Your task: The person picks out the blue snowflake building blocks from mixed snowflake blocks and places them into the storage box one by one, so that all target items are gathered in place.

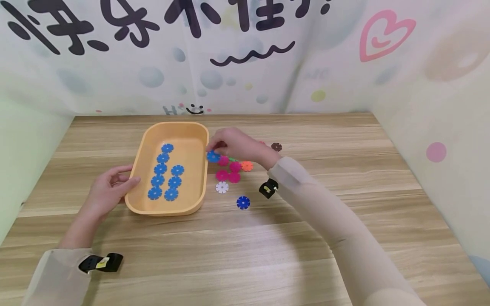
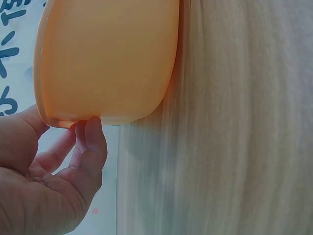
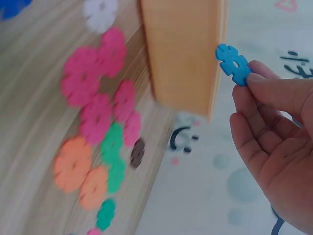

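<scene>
My left hand point(image 1: 111, 189) holds the left rim of an orange plastic tray point(image 1: 196, 170), its thumb at the rim and its fingers against the outer wall. The left wrist view shows the same hand point(image 2: 58, 171) at the tray wall point(image 2: 112, 58). Inside the tray lie two rows of light blue snowflake discs point(image 1: 157, 180). Beside the right rim, my right hand point(image 1: 239, 144) pinches a blue snowflake disc point(image 3: 234, 64) between thumb and fingers. A bit of blue also shows by the palm in the right wrist view; what it is I cannot tell.
Right of the tray, loose discs lie on the wooden table point(image 1: 214, 263): several pink ones point(image 1: 234, 177), orange ones point(image 3: 72, 164), green ones point(image 3: 111, 142), a white one point(image 1: 222, 187), a dark blue one point(image 1: 243, 202) and a brown one point(image 1: 276, 147). A printed curtain point(image 1: 245, 85) hangs behind.
</scene>
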`<state>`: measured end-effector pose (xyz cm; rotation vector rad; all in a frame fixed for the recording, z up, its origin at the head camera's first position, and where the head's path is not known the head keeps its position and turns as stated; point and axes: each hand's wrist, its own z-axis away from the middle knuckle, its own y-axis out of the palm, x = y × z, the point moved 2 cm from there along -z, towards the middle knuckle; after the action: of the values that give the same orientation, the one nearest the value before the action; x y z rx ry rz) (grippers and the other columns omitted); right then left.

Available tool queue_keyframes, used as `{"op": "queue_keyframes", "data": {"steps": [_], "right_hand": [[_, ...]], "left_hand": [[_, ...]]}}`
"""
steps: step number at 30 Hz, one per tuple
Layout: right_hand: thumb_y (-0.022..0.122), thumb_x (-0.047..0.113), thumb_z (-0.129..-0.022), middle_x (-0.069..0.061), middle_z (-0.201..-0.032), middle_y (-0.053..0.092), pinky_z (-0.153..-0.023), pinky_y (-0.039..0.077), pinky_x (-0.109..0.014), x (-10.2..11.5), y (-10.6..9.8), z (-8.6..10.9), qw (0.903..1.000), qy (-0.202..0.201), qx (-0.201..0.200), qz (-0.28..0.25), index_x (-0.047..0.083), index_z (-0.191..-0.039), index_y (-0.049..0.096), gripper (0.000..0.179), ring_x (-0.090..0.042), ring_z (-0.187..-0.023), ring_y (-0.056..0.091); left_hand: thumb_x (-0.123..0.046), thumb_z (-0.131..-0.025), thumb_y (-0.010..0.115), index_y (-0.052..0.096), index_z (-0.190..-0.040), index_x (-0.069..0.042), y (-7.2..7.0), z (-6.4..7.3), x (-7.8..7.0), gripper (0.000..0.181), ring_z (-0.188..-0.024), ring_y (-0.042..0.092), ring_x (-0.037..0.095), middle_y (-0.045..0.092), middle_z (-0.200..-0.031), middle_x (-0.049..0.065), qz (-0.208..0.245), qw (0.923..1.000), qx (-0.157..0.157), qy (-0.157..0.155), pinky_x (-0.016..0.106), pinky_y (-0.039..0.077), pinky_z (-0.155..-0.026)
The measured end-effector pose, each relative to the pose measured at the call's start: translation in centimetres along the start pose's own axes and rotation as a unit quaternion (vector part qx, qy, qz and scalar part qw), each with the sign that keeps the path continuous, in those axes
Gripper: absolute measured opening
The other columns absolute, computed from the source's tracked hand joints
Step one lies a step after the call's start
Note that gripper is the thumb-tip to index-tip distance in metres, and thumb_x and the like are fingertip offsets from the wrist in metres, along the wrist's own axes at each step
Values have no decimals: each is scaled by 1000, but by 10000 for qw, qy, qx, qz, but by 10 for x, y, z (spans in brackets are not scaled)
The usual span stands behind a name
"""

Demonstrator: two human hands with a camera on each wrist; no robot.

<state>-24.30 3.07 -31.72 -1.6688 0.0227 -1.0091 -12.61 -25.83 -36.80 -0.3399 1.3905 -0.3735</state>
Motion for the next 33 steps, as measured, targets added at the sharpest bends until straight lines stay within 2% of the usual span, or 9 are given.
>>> {"op": "queue_keyframes", "data": {"steps": [10,17,20,24,28,33], "right_hand": [[58,-4,-87,-4,-96,67,-77,46,-13,22,9,-34,9981,-118,599,-70,1,-101,69,18,-10,-87,59],[59,-6,-85,-5,-95,67,-75,48,-16,24,11,-56,9930,-40,1108,-399,-1,-99,69,18,-13,-84,58],[59,-7,-84,-5,-94,67,-74,48,-17,25,11,-64,9909,-48,1293,-361,-1,-97,70,17,-13,-83,58],[58,-7,-84,-3,-92,66,-65,47,-17,29,12,-75,9855,292,1653,-263,4,-94,71,20,-12,-74,54],[55,-8,-84,-3,-88,65,-53,38,-19,30,15,-85,9792,644,1870,-445,4,-92,71,22,-12,-65,50],[57,-2,-87,-5,-87,63,-57,41,-22,30,19,-94,9726,1090,1903,-768,5,-95,70,17,-14,-69,53]], "left_hand": [[-26,-91,58,35,-134,7,0,-1,1,59,-69,59,2,55,-89,1,-93,9999,-2,-56,28,55,-57],[-28,-92,57,33,-136,6,1,-1,1,60,-69,58,2,53,-98,15,-254,9996,2,-157,26,55,-58],[-28,-92,56,33,-136,6,2,-1,1,60,-69,58,2,52,-101,19,-280,9994,1,-181,26,55,-58],[-27,-92,57,34,-135,7,2,-1,1,60,-69,59,2,53,-98,15,-238,9996,-11,-161,27,55,-58],[-27,-91,57,34,-135,7,2,-1,1,60,-68,59,2,54,-92,5,-186,9997,-22,-145,27,55,-57],[-28,-92,57,34,-135,7,2,-2,2,60,-68,59,2,54,-93,8,-234,9996,-28,-168,26,55,-58]]}}
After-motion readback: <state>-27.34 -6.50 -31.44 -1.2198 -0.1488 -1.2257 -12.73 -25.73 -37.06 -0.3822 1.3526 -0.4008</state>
